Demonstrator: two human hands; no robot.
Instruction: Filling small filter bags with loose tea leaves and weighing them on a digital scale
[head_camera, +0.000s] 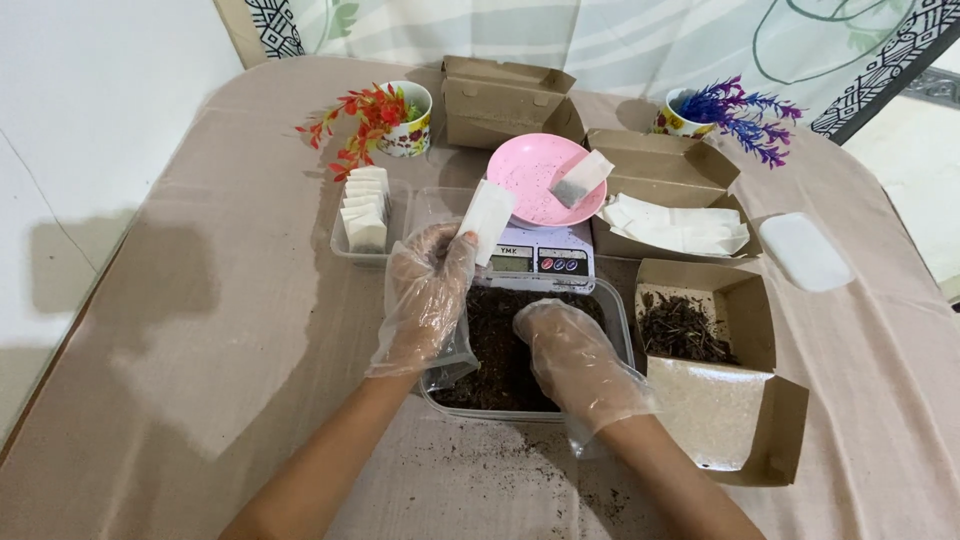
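Gloved right hand (575, 360) dips curled into the tub (622, 310) of dark tea, grip unclear. At ten o'clock from it, the gloved left hand (428, 290) pinches a white sachet (487, 220) upright. Scale (545, 258) at twelve carries a pink plate (535, 175) holding another sachet (580, 180).

A home setup, by the looks of it: a cloth-draped bench (200, 300) against a patterned curtain (600, 40), two floral mugs of fake flowers (405, 120), a small digital kitchen scale (540, 258) and brown cardboard boxes (505, 100) set up for hand packing.
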